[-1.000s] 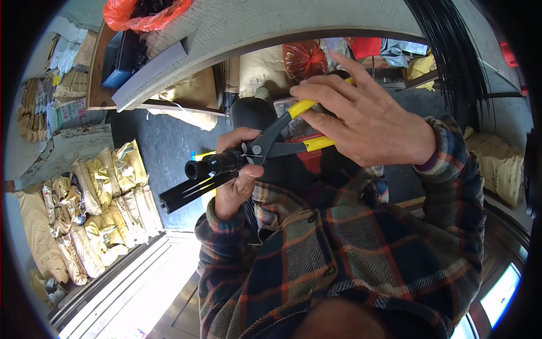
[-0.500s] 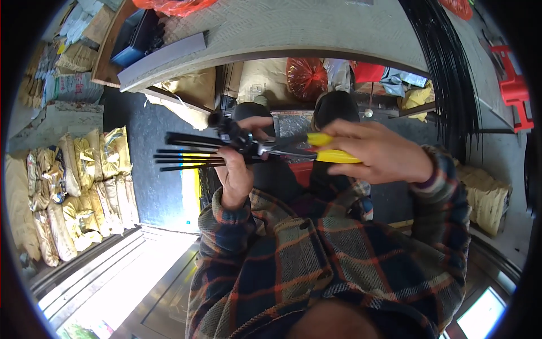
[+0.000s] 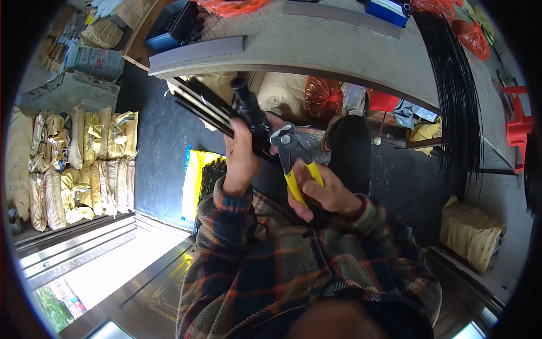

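Observation:
My left hand (image 3: pixel 241 155) is closed round a black rod assembly (image 3: pixel 251 110), a ribbed cylindrical piece with several thin black rods reaching out to the upper left. In my right hand (image 3: pixel 333 195) are yellow-handled pliers (image 3: pixel 293 150), their grey head tilted up toward the left. The pliers' head is beside the black piece, close to my left fingertips; whether it touches, I cannot tell. Both things are held above my lap, in front of the workbench (image 3: pixel 339 53). My left palm hides part of the rods.
Long black rods (image 3: pixel 451 85) hang over the bench's right side. A blue bin (image 3: pixel 172 28) stands at its back left. Stacked wrapped packages (image 3: pixel 84 164) line the left, near a yellow bag (image 3: pixel 195 175) with dark rods. A red stool (image 3: pixel 516 121) is far right.
The pliers have turned from lying sideways to pointing up and left, and my right hand has come lower and nearer. The rods in my left hand have tilted upward. The view has shifted.

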A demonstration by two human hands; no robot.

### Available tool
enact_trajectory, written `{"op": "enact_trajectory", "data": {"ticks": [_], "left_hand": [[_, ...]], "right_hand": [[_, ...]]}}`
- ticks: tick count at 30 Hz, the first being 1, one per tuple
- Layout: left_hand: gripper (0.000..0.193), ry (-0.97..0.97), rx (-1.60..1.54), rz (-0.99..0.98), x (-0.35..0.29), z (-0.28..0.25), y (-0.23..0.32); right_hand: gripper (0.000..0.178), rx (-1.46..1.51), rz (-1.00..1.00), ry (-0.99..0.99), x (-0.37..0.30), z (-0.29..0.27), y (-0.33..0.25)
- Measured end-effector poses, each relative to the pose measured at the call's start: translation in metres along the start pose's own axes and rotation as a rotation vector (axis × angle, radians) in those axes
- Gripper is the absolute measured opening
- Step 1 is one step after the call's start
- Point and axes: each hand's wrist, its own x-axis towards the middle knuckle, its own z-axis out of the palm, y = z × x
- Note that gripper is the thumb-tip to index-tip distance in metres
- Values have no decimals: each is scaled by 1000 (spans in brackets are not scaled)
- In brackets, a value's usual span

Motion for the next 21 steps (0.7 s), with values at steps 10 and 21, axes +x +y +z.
{"op": "enact_trajectory", "data": {"ticks": [10, 21], "left_hand": [[78, 28, 109, 79, -4, 7, 7], [71, -3, 217, 31, -9, 4, 16]], "right_hand": [[40, -1009, 119, 268, -2, 20, -97], [45, -1461, 96, 140, 5, 16, -94]]}}
